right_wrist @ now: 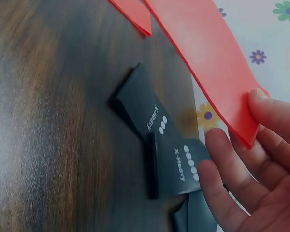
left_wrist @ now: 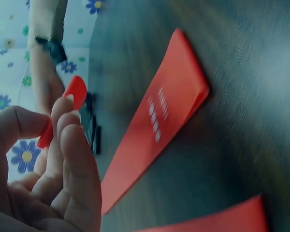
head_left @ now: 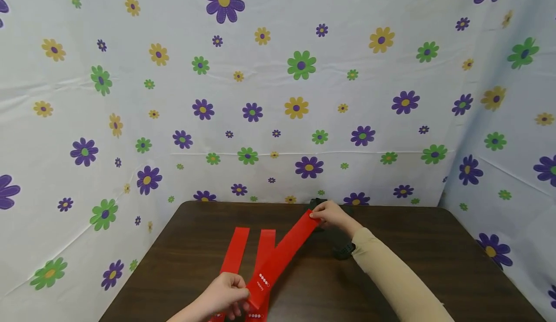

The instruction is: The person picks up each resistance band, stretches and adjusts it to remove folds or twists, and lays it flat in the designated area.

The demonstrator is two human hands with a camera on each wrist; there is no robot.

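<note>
Here, left hand (head_left: 222, 294) and right hand (head_left: 333, 216) pinch a red band (head_left: 284, 253), edges seemingly off the table (head_left: 425, 237).

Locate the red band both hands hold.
In the head view, the held red band slants from the left hand, low left of centre, up to the right hand, crossing over another red band.

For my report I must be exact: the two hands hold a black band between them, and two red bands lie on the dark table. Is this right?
Not quite: the band between the left hand and right hand is red, not black, as the head view shows. Two red bands lie on the dark table.
</note>
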